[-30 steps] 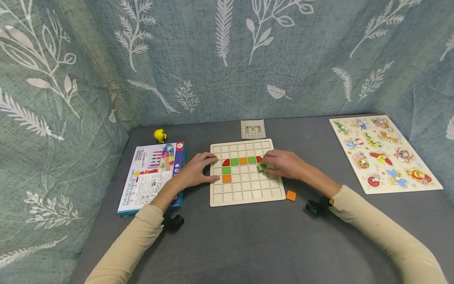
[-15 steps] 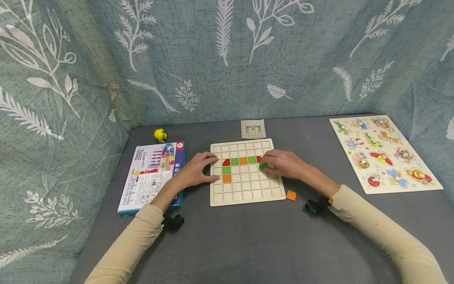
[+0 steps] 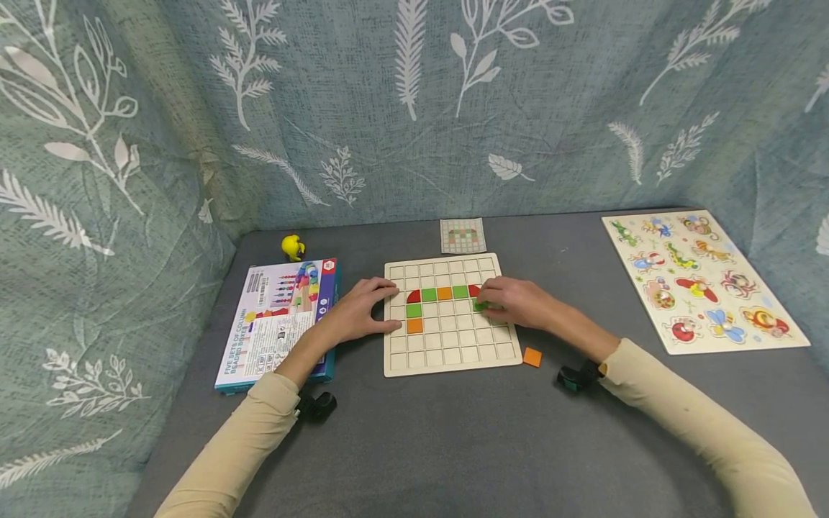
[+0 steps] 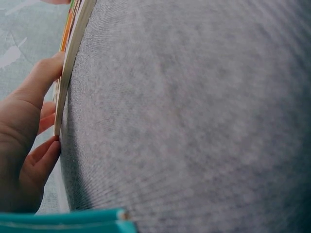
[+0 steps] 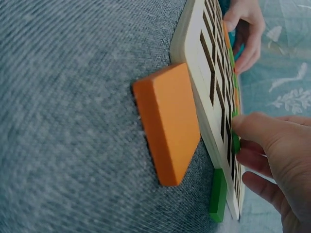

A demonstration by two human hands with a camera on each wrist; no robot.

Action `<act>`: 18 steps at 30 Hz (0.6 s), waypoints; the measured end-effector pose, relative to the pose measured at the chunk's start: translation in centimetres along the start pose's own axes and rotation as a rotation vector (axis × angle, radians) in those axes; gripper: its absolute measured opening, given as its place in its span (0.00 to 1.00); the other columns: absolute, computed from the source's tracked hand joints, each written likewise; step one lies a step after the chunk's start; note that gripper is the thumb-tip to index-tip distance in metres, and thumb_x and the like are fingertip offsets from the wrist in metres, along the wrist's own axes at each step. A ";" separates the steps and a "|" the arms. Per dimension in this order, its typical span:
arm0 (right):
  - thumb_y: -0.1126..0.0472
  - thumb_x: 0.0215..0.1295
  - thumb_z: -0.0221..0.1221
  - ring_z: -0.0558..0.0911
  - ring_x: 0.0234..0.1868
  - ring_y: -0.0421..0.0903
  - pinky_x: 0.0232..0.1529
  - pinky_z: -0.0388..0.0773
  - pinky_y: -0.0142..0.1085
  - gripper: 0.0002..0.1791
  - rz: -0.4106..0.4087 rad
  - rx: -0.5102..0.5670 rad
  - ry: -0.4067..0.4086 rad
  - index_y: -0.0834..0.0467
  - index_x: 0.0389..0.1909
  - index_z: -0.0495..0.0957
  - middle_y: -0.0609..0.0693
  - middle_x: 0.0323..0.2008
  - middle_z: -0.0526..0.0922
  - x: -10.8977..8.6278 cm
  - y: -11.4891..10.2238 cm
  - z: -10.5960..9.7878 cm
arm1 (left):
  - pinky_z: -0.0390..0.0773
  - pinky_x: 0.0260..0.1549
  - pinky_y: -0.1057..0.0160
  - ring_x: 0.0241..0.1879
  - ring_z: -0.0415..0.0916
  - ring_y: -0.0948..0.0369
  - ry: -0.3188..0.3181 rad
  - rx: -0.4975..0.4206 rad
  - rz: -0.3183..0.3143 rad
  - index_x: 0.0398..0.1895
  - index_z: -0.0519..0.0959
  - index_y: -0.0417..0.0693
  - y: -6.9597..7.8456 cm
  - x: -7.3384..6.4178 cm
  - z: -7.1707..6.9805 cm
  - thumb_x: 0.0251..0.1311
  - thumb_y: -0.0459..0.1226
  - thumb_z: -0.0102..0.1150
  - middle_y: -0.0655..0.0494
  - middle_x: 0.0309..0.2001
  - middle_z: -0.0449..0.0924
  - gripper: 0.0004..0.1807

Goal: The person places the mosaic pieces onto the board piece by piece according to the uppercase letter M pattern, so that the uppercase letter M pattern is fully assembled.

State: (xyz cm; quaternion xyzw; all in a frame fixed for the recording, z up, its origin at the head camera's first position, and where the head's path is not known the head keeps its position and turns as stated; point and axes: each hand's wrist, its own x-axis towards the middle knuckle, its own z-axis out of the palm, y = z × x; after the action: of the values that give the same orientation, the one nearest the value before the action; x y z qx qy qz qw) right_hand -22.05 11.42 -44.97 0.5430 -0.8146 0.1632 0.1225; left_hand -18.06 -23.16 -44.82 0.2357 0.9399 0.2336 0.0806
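Observation:
A pale wooden grid board lies on the table. Set in its cells are a red quarter-round tile, several green and orange square tiles, and another red tile partly behind my right fingers. My right hand pinches a green square tile at the cell just below that red one; in the right wrist view thumb and fingertips are on this green tile. My left hand rests on the board's left edge, thumb and fingertips spread; the left wrist view shows its thumb touching the rim.
A loose orange tile lies by the board's lower right corner. Beside the board, another green tile shows in the right wrist view. A printed pattern card, a boxed toy, a yellow figure and an insect puzzle surround it.
The green tile in my right fingers has shifted slightly and lies flatter against its cell. My left hand and the board have stayed in place.

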 end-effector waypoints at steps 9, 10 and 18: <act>0.63 0.55 0.69 0.81 0.35 0.42 0.34 0.80 0.32 0.07 -0.003 0.025 0.002 0.56 0.35 0.84 0.49 0.36 0.83 0.0 0.0 0.2 | 0.67 0.65 0.46 0.67 0.61 0.50 -0.003 -0.004 -0.007 0.66 0.71 0.47 0.1 0.0 -0.1 0.56 0.54 0.65 0.50 0.67 0.66 0.37; 0.63 0.55 0.69 0.81 0.35 0.42 0.33 0.80 0.32 0.07 -0.006 0.027 0.005 0.56 0.35 0.84 0.49 0.36 0.83 0.0 -0.1 0.3 | 0.67 0.65 0.46 0.67 0.61 0.50 -0.002 -0.004 -0.004 0.66 0.71 0.47 0.1 0.0 -0.1 0.56 0.54 0.65 0.50 0.67 0.66 0.37; 0.63 0.55 0.69 0.80 0.33 0.41 0.32 0.79 0.32 0.06 -0.015 0.032 0.020 0.56 0.35 0.84 0.49 0.35 0.82 0.0 -0.2 0.3 | 0.67 0.65 0.46 0.67 0.61 0.50 -0.004 -0.007 -0.010 0.67 0.71 0.47 0.0 0.0 -0.1 0.56 0.54 0.65 0.50 0.68 0.66 0.37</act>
State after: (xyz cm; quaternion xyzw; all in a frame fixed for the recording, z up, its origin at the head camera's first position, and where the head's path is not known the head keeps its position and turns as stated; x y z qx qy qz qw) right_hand -21.91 11.23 -45.17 0.5493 -0.8065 0.1808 0.1231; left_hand -18.12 -23.18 -44.73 0.2312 0.9401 0.2357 0.0846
